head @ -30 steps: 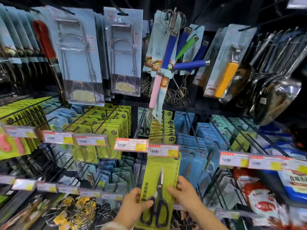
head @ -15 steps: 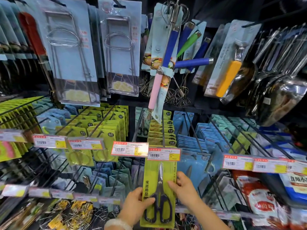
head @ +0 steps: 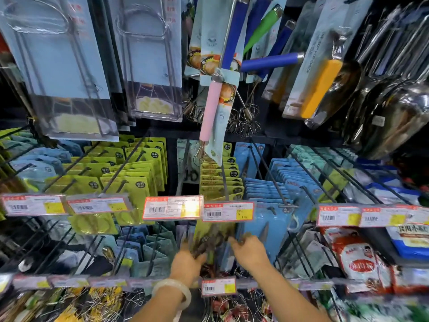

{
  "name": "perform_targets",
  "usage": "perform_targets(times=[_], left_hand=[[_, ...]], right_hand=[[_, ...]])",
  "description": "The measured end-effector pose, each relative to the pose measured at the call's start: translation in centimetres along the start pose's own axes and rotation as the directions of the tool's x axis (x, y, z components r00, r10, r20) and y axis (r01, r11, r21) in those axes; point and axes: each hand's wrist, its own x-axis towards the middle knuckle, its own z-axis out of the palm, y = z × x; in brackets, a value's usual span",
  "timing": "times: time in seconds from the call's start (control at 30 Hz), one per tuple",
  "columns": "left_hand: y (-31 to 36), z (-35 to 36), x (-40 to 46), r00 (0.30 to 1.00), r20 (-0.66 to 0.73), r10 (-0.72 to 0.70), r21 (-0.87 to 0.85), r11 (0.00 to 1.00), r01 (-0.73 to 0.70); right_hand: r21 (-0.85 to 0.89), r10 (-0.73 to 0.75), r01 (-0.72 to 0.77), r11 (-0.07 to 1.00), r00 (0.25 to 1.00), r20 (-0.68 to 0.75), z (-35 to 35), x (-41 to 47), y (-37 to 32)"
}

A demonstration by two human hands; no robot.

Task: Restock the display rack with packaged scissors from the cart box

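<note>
Hands: left (head: 188, 263), right (head: 249, 253) grip scissors pack (head: 214, 235) | pegs (head: 222, 180): green packs

Bright overhead store light, dark gaps behind rack. Glare on price tag (head: 172, 207) and steel ladles (head: 392, 108). Motion blur smears hands (head: 218, 254), scissors pack (head: 212, 238), lower rows. Wide-angle bending at edges; upper blister packs (head: 60, 66) sharper.

A shop is shown by barcoded price labels (head: 228, 211) clipped to wire hooks (head: 269, 169) hung with rows of carded kitchen tools (head: 148, 56) and packaged scissors (head: 219, 180).
</note>
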Motion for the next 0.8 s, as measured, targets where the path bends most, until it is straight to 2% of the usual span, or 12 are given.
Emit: perform_targets(times=[0.1, 0.2, 0.27, 0.33, 0.5, 0.57, 0.67, 0.8], left_hand=[[0.0, 1.0, -0.9, 0.996, 0.082, -0.042, 0.274, 0.962, 0.018], [0.5, 3.1, -2.6, 0.984, 0.178, 0.024, 0.509, 0.853, -0.113], [1.7, 4.9, -3.9, 0.964, 0.245, 0.104, 0.615, 0.752, -0.237], [3.5, 6.9, -5.3, 0.934, 0.315, 0.167, 0.675, 0.653, -0.344], [9.9, 13.5, -9.7, 0.833, 0.42, 0.36, 0.705, 0.449, -0.549], [12.9, 16.5, -12.1, 0.797, 0.485, 0.36, 0.689, 0.404, -0.602], [16.8, 22.3, -15.8, 0.721, 0.56, 0.408, 0.657, 0.311, -0.687], [20.8, 30.8, -20.8, 0.595, 0.65, 0.473, 0.6, 0.163, -0.784]], right_hand=[[-0.134, 0.034, -0.02, 0.991, 0.994, 0.107, 0.2, -0.9, 2.6], [-0.317, 0.021, 0.021, 0.948, 0.992, 0.128, -0.3, -2.6, 5.8], [-0.465, 0.008, 0.049, 0.884, 0.993, 0.12, -1.4, -4.0, 7.8], [-0.543, 0.005, 0.045, 0.839, 0.996, 0.09, -3.2, -5.1, 9.4], [-0.604, 0.019, -0.021, 0.797, 1.0, -0.011, -10.3, -7.7, 13.8], [-0.593, 0.035, -0.057, 0.803, 0.998, -0.048, -13.4, -9.4, 16.5], [-0.552, -0.007, -0.111, 0.826, 0.979, -0.206, -18.6, -12.1, 22.1], [-0.548, 0.136, -0.274, 0.791, 0.951, -0.278, -25.2, -17.0, 30.7]])
